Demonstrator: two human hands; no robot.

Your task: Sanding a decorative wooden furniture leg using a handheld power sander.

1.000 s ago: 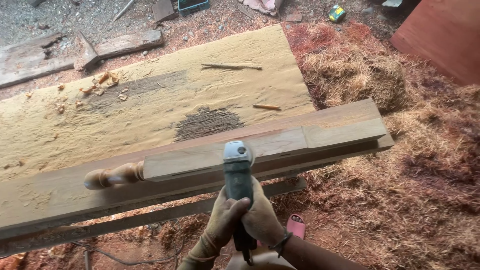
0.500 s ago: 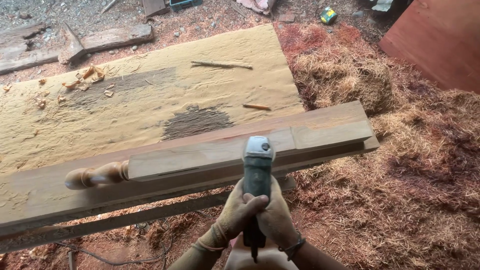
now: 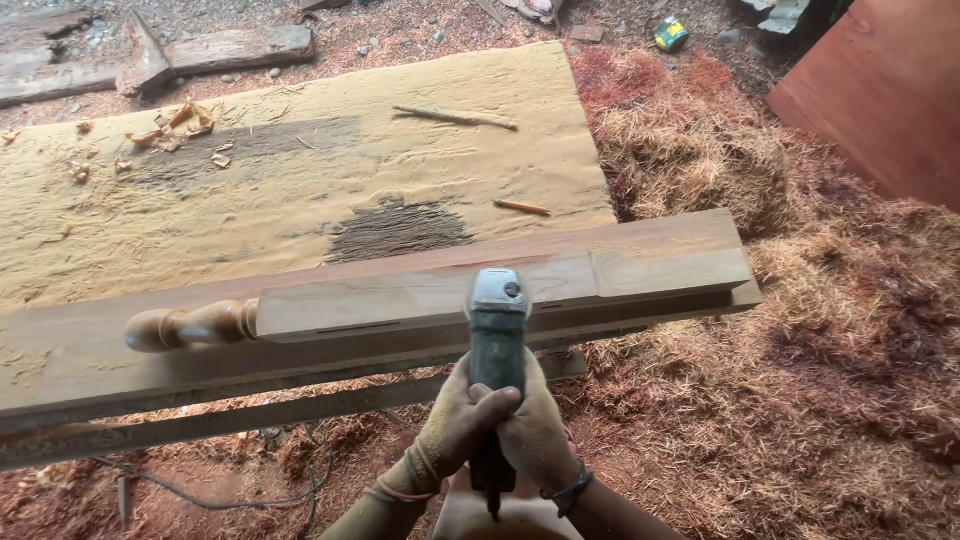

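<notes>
The angle grinder [image 3: 497, 335] sits upright in our grip at the bottom centre of the head view, its grey head pointing away from us and pressed against the near edge of the squared timber post [image 3: 500, 297]. We hold it with both hands wrapped shut around its dark body: our left hand [image 3: 458, 425] closes over it from the left with the fingers curled across the front, and our right hand [image 3: 535, 435] clasps it from the right, the 2 touching each other around the tool. Both lie about equally near the wood, since the grinder stands between them. The relation that matters here is a crossing one: the tool's long axis runs straight out from us, while the post's long axis runs left to right, slightly rising to the right, directly ahead of our hands. The post rests on a wide plank [image 3: 150, 360] laid the same way, and its left end narrows into a turned, rounded finial [image 3: 190, 325] well to the left of the grinder. Whether the disc is touching the wood we cannot tell, as the head hides it. Beyond lies a sawdust-covered board [image 3: 300, 180] with 2 thin sticks, and reddish wood shavings [image 3: 800, 380] heap up on the right.
</notes>
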